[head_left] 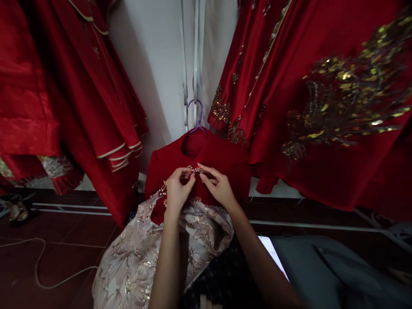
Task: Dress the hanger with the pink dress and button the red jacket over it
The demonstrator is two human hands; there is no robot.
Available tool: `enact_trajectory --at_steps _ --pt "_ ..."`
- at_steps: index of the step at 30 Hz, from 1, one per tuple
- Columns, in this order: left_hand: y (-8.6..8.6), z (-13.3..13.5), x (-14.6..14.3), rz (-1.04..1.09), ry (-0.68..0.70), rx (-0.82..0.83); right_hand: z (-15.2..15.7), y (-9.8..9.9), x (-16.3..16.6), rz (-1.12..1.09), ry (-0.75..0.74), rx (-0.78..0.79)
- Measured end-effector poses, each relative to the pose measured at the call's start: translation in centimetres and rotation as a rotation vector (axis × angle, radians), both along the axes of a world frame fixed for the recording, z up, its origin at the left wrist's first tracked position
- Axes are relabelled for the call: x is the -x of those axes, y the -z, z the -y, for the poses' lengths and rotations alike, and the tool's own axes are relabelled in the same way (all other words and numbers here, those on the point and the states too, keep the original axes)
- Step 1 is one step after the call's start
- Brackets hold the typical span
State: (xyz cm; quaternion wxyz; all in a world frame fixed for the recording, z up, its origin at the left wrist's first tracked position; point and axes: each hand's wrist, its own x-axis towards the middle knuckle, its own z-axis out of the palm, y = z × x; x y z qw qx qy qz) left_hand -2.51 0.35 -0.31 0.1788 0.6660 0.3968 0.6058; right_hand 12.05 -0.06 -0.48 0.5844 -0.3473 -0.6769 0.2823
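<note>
Red velvet-like top [222,156] hangs on a purple hanger [198,116] against a white wall [154,64], centre frame, front facing the camera. Bead strand [194,169], pearl and gold, runs across the chest of the top just under the neck opening. Left hand [177,191] is raised to it, grip pressed together with thumb and fingertips pinching the strand's left end. Right hand [219,187] mirrors it, index finger stretched out along the strand, grip pinching the right end. The two hands are just beside each other, fingertips nearly touching. More beading trails down the top's left edge near the left wrist.

Pale gold brocade skirt [128,262] bunches below the top, under both forearms. Plain red robes with cream piping [96,98] hang at left. Red robe with heavy gold embroidery [341,103] hangs at right. Floor [64,231] is dark red tile, with a white cord [38,268] looping across it. Lit screen [273,253] shows by the right forearm, grey cloth [337,274] beside it.
</note>
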Motion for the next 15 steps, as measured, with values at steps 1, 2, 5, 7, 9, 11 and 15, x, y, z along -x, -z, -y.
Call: enact_trajectory --at_steps 1,2,5,7,9,11,15 --pt "-0.01 0.03 0.01 -0.019 0.002 -0.012 0.0 0.03 0.03 -0.002 0.009 0.002" --pt "-0.04 0.07 0.02 -0.037 0.005 -0.024 0.02 0.05 0.07 -0.008 0.022 0.005" --pt "-0.16 0.23 0.02 -0.085 0.014 -0.064 0.06 0.15 0.21 -0.036 0.065 0.012" --pt "-0.23 0.32 0.02 -0.112 0.015 -0.087 0.04 0.21 0.32 -0.06 0.077 0.015" --pt "-0.26 0.38 0.04 -0.138 0.013 -0.103 -0.06 0.25 0.4 -0.081 0.078 0.021" --pt "-0.24 0.39 0.06 -0.161 0.01 -0.113 -0.25 0.25 0.43 -0.096 0.081 0.03" --pt "-0.07 0.28 -0.02 -0.2 -0.015 -0.126 -0.68 0.14 0.3 -0.118 0.046 0.049"
